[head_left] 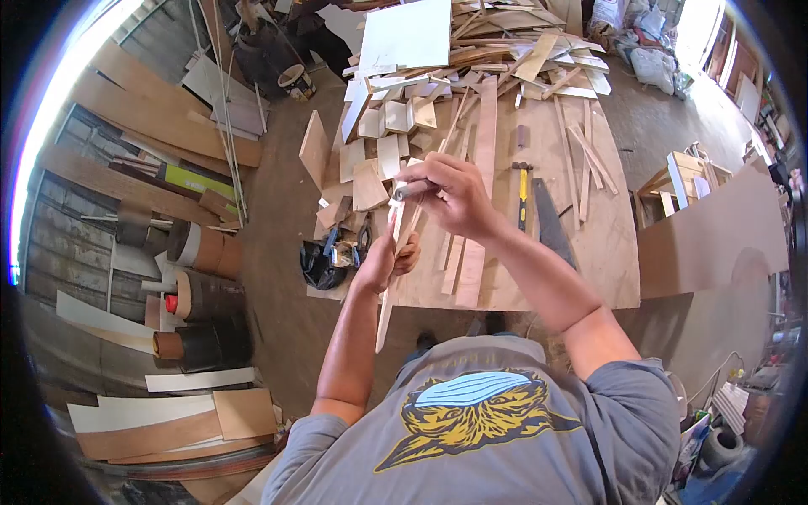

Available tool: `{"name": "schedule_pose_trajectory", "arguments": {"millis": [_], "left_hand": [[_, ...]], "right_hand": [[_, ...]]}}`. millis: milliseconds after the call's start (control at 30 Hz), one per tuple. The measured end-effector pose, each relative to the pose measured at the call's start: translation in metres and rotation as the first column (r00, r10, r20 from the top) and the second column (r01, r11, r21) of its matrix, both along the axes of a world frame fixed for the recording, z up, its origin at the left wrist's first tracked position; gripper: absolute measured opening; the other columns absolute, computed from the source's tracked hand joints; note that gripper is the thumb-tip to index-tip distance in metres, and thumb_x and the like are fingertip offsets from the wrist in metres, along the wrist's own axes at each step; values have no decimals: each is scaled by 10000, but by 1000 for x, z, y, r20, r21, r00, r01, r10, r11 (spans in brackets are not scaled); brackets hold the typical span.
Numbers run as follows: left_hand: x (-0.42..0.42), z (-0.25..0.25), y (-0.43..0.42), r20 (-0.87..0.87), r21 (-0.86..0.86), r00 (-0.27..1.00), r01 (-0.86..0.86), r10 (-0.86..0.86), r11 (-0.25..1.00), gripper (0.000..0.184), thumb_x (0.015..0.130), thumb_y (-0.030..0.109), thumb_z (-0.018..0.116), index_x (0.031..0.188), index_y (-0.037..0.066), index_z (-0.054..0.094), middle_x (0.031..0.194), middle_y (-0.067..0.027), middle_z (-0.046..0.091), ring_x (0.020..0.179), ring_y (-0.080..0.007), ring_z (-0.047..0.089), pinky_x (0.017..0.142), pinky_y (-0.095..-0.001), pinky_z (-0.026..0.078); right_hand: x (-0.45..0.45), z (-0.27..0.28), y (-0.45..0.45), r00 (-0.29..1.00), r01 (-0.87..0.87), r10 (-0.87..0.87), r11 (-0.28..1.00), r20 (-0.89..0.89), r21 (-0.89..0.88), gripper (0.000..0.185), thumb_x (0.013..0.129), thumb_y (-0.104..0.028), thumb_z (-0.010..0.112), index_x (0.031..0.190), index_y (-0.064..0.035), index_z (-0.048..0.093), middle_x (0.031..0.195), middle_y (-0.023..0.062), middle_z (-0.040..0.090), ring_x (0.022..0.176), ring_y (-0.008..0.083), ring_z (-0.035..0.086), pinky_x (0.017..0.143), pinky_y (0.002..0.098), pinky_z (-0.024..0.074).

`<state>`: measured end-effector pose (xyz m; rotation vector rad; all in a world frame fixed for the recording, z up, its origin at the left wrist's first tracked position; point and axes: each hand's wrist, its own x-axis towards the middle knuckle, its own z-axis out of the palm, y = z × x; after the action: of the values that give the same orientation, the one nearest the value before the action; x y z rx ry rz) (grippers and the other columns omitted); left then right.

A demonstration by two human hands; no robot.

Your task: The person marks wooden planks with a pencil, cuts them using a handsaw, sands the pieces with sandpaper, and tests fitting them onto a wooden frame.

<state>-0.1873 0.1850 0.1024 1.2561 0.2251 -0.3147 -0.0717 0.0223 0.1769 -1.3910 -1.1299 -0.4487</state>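
Observation:
My left hand is closed around a long, narrow light wooden strip, which slants down toward my body past the table edge. My right hand grips a short grey-brown roll, its round hollow end facing left. The roll lies against the upper part of the strip, above my left hand. Whether it is sandpaper I cannot tell. Beneath both hands is the wooden worktable. To the right of my right hand lie a hammer with a yellow handle and a handsaw blade.
Offcuts and a large scrap pile cover the table's far side. Long planks lie across its middle. A black plastic bag sits at the left edge. Sheets and rolls line the left wall; a brown panel stands right.

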Motion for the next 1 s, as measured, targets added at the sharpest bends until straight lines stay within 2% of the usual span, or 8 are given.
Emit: {"name": "schedule_pose_trajectory", "arguments": {"millis": [267,367,467,600,700,733,900,1000], "left_hand": [[-44,-4,45,-297,-16,955,-27,21,1000,682,958,786,294,765,143,408,572,80,283,442,-73,235,410,-246,176],[-55,-19,68,-226,-129,967,90,-118,988,696,961,782,298,782,127,453,601,87,299,433,-63,258,398,-235,194],[-62,-21,73,-242,-63,969,35,-49,997,667,971,757,334,806,130,487,600,83,319,432,-72,274,398,-237,207],[-65,-40,89,-58,98,967,-243,250,965,520,1034,556,480,771,109,529,637,28,483,508,-72,421,467,-235,341],[-64,-30,85,181,175,896,-435,406,883,426,1054,439,519,800,100,563,664,22,531,531,-58,468,473,-239,384],[-54,-42,93,359,166,850,-465,386,869,368,1035,428,555,883,100,624,674,-15,610,527,-102,590,466,-259,485],[-60,25,81,626,80,631,-637,459,767,339,1045,359,560,878,69,614,685,-32,641,556,-113,623,491,-266,498],[-56,69,66,714,-54,457,-718,530,694,359,1049,301,570,794,55,512,704,-71,652,594,-105,620,550,-257,507]], "right_hand": [[-26,-30,47,916,-22,-49,985,-398,-170,183,913,-74,715,777,-13,608,649,-5,532,609,75,449,549,283,369],[-48,-32,69,947,303,-305,952,-102,-35,201,908,-138,732,778,-26,630,591,80,543,556,135,491,534,315,411],[-45,-38,79,817,370,-374,924,-439,-99,260,937,-212,700,760,-37,623,586,96,538,543,194,532,537,339,416],[-47,-70,60,776,267,-461,859,-431,-438,249,981,-273,638,899,-44,691,639,77,598,615,170,564,599,383,438],[-64,-97,59,623,43,-196,975,-757,-217,244,992,-266,632,1011,-32,700,772,33,657,728,121,585,648,357,450],[-70,-98,60,622,26,-175,979,-763,-203,257,993,-274,636,1034,-28,697,808,17,652,750,107,576,659,336,450],[-90,-110,73,770,26,-115,988,-628,-149,310,1010,-286,644,1162,-16,671,757,-69,533,655,14,461,559,247,381],[-117,-110,75,646,-164,62,985,-761,-60,298,949,-172,729,1208,-44,659,813,-86,515,709,22,445,623,223,389]]}}
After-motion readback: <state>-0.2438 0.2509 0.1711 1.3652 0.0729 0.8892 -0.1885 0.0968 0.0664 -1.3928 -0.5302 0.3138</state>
